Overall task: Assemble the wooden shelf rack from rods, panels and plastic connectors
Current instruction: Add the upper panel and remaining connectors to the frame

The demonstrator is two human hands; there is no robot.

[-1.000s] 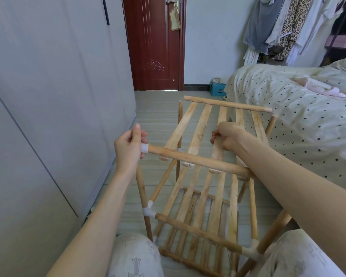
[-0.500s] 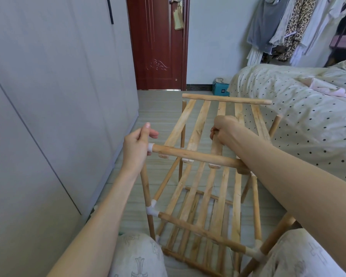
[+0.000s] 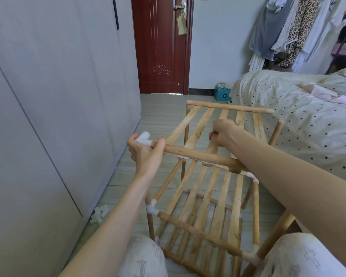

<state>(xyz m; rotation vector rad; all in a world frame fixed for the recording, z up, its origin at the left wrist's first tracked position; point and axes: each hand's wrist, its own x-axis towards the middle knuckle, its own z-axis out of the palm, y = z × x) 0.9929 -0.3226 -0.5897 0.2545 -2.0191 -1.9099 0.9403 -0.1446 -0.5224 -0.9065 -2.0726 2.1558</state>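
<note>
L hand [image 3: 146,151] grips white plastic corner connector [image 3: 143,138] on round wooden front rod [image 3: 198,155]; R hand [image 3: 223,132] curls round pale wooden slat [image 3: 213,146], top panel, wardrobe-side edge.

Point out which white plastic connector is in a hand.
The white connector on the top rod's left end, gripped by the left hand; the others sit untouched lower down.
</note>
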